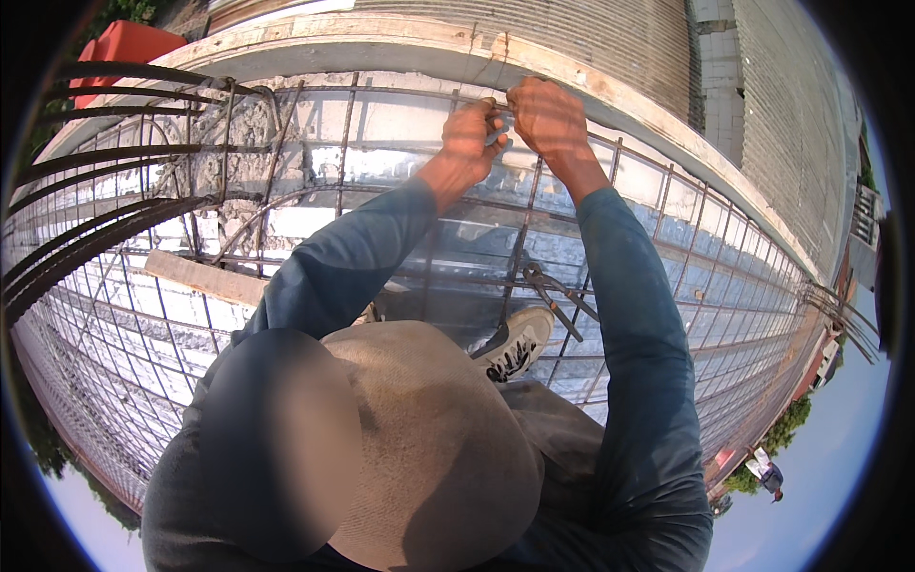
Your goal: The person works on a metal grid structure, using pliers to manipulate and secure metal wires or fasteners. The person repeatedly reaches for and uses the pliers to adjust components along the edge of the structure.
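My left hand (471, 136) and my right hand (550, 118) are close together at the far top bar of a rebar mesh (526, 224). Both have curled, closed fingers. Thin wire strands (503, 55) hang over the wooden board just beyond them and run down toward my fingers. Whatever sits between my fingertips is too small to make out. Below my hands, a pair of pincers (555, 294) hangs on the mesh, its jaws up by a bar and its handles slanting down.
A wooden formwork board (610, 84) curves along the far side. Thick bent rebars (114, 167) jut in from the left, above a short plank (205, 276). My shoe (519, 345) stands among the bars. A red container (129, 52) is at upper left. Another person (770, 477) appears far off at lower right.
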